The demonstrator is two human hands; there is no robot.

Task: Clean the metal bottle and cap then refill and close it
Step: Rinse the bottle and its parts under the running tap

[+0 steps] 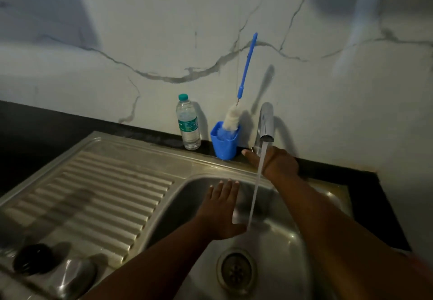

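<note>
Rounded steel bottle (72,276) lies on ribbed drainboard (105,194); both hands flat-fingered, holding nothing.

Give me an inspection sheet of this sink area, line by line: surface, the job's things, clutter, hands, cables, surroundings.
Surface: steel sink with ribbed drainboard; tap running into the basin.
Job's things: metal bottle lying on the drainboard's near corner, dark cap beside it; blue-handled bottle brush standing in a blue cup.
Clutter: plastic water bottle, capped, upright by the wall.
Hands: left hand flat, fingers straight, over the basin beside the stream; right hand at the tap's base, its grip hidden.
Cables: nothing seen.
Surroundings: veined marble wall, black countertop, dim light.
</note>
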